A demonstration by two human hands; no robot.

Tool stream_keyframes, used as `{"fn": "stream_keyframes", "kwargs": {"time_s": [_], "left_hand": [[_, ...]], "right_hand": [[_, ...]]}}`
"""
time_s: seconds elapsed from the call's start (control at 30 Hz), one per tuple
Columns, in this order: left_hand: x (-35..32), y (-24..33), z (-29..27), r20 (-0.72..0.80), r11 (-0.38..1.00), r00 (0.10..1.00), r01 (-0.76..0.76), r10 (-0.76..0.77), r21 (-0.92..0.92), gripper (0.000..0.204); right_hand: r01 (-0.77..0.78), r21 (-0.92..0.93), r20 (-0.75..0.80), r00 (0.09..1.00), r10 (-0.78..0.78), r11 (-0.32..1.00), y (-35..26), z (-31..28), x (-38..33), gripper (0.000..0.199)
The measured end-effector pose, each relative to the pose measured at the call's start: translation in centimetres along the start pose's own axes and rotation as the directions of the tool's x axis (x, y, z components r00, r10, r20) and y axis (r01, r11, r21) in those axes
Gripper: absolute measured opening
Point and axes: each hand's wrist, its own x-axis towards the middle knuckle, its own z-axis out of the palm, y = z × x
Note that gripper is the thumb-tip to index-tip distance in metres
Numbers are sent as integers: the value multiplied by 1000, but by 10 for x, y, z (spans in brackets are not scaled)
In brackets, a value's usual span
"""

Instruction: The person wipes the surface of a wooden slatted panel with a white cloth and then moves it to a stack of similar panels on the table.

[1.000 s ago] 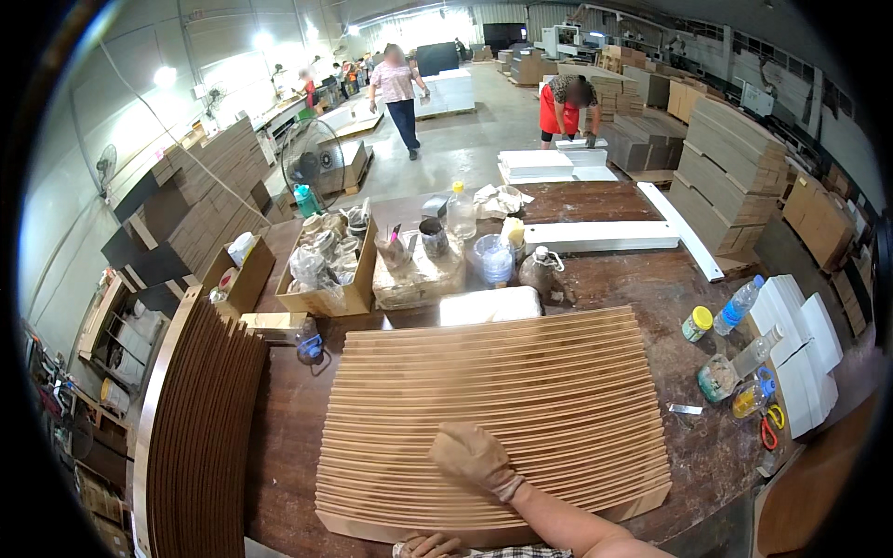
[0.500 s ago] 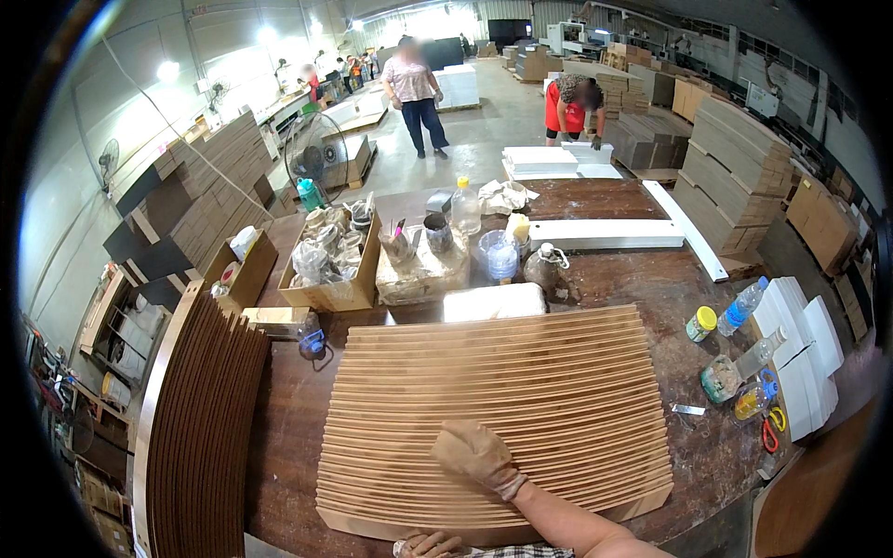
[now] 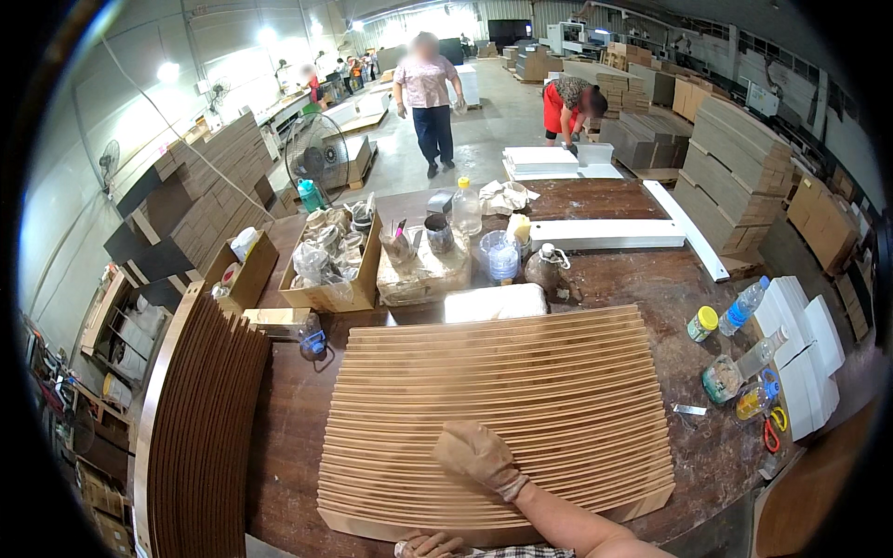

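The right hand (image 3: 476, 458), in a tan work glove, lies flat, fingers loosely together, on the near part of the fanned stack of brown cardboard sheets (image 3: 502, 400), gripping nothing; the left hand (image 3: 430, 545) shows only as fingers at the stack's near edge, and I cannot tell how far it is spread. Beyond the stack's far edge stand a white block (image 3: 493, 302), a dark jug (image 3: 542, 270) and an open box of oddments (image 3: 332, 260); to its left, upright brown sheets (image 3: 200, 418); to its right, small bottles (image 3: 735, 358) and red scissors (image 3: 770, 434). Bare tabletop (image 3: 721, 456) remains right of the stack. Since a second ago the gloved hand has hardly shifted; the walking person (image 3: 426, 93) has come nearer.
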Motion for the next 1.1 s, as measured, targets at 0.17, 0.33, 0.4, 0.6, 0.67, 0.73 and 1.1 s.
{"fn": "stream_keyframes", "kwargs": {"time_s": [0.17, 0.33, 0.4, 0.6, 0.67, 0.73, 1.1], "left_hand": [[-18, -8, 10, 53, 1000, 999, -3, 3, 2, 37], [-35, -11, 20, 114, 998, 993, 8, -16, 68, 35], [-41, -11, 23, 150, 992, 988, 5, -24, 123, 34], [-43, -10, 28, 118, 991, 992, 15, -31, 131, 33], [-41, -10, 27, 93, 997, 995, 14, -21, 78, 34], [-41, -10, 26, 74, 998, 997, 13, -17, 57, 35], [-6, -4, 6, 4, 999, 999, -32, 32, 37, 34]], "right_hand": [[35, 16, -31, 999, -34, 999, 7, 3, -1, 53], [64, -15, -48, 997, -65, 998, 6, 3, -1, 53], [94, 43, -91, 992, -90, 995, -6, 0, 2, 38], [113, -28, -52, 992, -114, 993, 8, 2, -1, 55], [103, 3, -68, 992, -102, 995, 2, 1, -1, 46], [143, 102, -147, 981, -128, 984, -17, -2, 3, 29], [159, 200, -194, 974, -120, 967, -28, -6, 3, 29]]}}
